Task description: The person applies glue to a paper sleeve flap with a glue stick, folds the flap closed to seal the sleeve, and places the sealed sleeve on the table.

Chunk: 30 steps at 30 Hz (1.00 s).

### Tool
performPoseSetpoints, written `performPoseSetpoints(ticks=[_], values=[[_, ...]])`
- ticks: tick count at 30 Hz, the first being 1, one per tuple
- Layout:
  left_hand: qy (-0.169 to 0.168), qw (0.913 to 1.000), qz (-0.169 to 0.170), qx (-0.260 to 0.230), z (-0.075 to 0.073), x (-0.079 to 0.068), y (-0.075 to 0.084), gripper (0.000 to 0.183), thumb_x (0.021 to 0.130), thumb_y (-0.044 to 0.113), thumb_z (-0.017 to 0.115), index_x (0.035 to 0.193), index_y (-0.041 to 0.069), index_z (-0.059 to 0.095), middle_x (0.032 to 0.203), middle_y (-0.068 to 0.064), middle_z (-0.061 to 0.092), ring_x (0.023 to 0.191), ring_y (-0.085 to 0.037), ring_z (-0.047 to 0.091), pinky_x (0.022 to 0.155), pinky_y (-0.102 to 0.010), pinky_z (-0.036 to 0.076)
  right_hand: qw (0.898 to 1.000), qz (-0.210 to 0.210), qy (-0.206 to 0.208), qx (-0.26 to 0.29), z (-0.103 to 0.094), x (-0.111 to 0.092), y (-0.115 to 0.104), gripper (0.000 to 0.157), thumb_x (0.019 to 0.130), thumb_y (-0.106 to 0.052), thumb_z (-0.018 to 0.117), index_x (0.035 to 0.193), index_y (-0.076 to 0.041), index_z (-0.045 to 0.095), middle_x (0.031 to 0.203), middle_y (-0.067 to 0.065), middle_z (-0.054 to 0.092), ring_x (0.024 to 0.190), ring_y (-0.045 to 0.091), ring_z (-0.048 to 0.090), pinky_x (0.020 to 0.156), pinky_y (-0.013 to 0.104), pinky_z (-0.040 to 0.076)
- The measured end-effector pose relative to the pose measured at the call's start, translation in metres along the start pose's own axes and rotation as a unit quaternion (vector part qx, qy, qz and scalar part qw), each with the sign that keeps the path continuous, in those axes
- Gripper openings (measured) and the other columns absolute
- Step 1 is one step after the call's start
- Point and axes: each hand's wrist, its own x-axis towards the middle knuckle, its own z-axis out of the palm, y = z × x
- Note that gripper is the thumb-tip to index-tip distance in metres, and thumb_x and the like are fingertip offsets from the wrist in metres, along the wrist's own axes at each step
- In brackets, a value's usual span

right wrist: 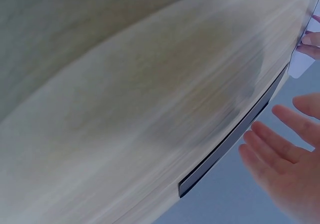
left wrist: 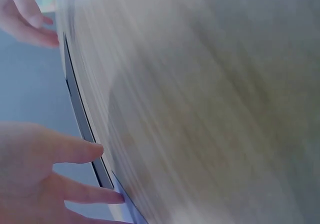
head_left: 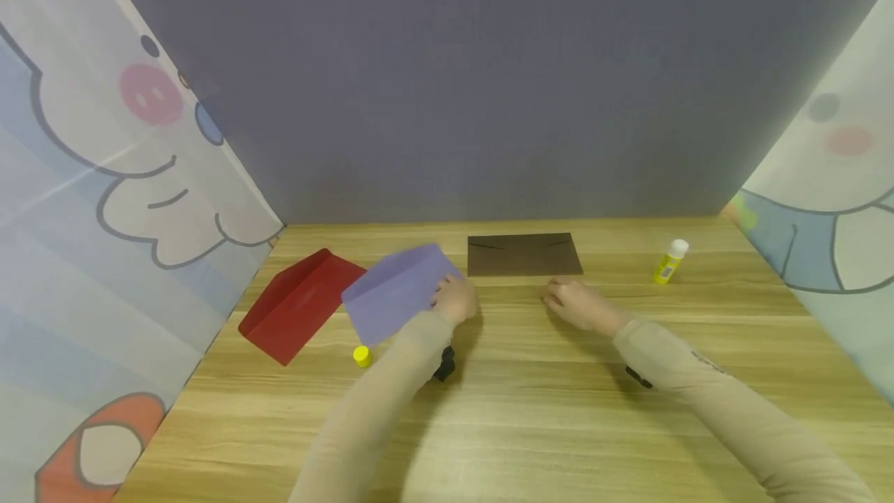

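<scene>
A purple envelope (head_left: 391, 297) with its flap opened out lies left of centre. My left hand (head_left: 456, 299) touches its right edge; in the left wrist view the fingers (left wrist: 82, 191) are extended, with fingertips at the purple paper. A dark brown envelope (head_left: 524, 258) lies flat at the back centre, between the two hands. Just in front of its right end is my right hand (head_left: 576, 303), holding nothing. The right wrist view shows that hand's fingers (right wrist: 272, 146) relaxed and spread, apart from the brown envelope.
At the far left lies a red envelope (head_left: 307, 301), flap opened out. A small yellow cap (head_left: 362, 356) stands in front of the purple envelope. A yellow glue stick with a white top (head_left: 670, 262) stands at the back right. A grey panel (head_left: 489, 99) borders the table's back edge.
</scene>
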Motion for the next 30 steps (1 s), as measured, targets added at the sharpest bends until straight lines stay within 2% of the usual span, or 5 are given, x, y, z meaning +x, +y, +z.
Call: performPoseSetpoints(ticks=[8,14,21,26,30], values=[[0.007,0.9983,0.036,0.046,0.007,-0.010,0.004,0.040,0.089,0.019,0.049,0.124,-0.001,0.048,0.118,-0.026,0.042,0.102,-0.041,0.045,0.068,-0.049,0.049,1.000,-0.022,-0.003,0.005,0.001,-0.004,-0.001,0.020,0.088,-0.008,0.051,0.099,0.005,0.061,0.095,0.017,0.058,0.083,0.028,0.058,0.073,0.038,0.050],[0.000,0.9960,0.063,0.064,0.012,-0.020,0.008,0.038,0.089,0.018,0.048,0.124,0.004,0.050,0.122,-0.025,0.040,0.099,-0.039,0.045,0.064,-0.046,0.050,1.000,-0.021,-0.009,0.002,-0.001,-0.007,-0.005,0.021,0.088,-0.009,0.052,0.101,0.006,0.060,0.097,0.018,0.058,0.085,0.029,0.058,0.074,0.037,0.050],[0.007,0.9911,0.088,0.100,0.014,-0.032,0.014,0.037,0.090,0.019,0.047,0.123,0.003,0.051,0.117,-0.023,0.044,0.095,-0.036,0.048,0.062,-0.041,0.051,1.000,-0.028,-0.002,-0.003,0.001,-0.007,-0.006,0.022,0.088,-0.009,0.052,0.101,0.007,0.060,0.099,0.020,0.058,0.088,0.030,0.058,0.076,0.039,0.049],[0.017,0.9883,0.109,0.105,0.017,-0.045,0.018,0.037,0.090,0.023,0.047,0.119,0.002,0.053,0.115,-0.022,0.047,0.096,-0.036,0.049,0.059,-0.040,0.051,0.999,-0.041,0.003,-0.001,0.003,-0.008,-0.010,0.023,0.088,-0.011,0.052,0.101,0.006,0.061,0.099,0.020,0.058,0.087,0.031,0.058,0.077,0.040,0.049],[0.022,0.9839,0.130,0.121,0.024,-0.058,0.022,0.036,0.090,0.028,0.047,0.113,0.002,0.058,0.113,-0.021,0.049,0.095,-0.035,0.049,0.056,-0.039,0.051,0.999,-0.048,-0.015,0.011,0.004,-0.012,-0.019,0.025,0.089,-0.013,0.050,0.102,0.005,0.061,0.098,0.017,0.058,0.087,0.029,0.059,0.077,0.039,0.050]])
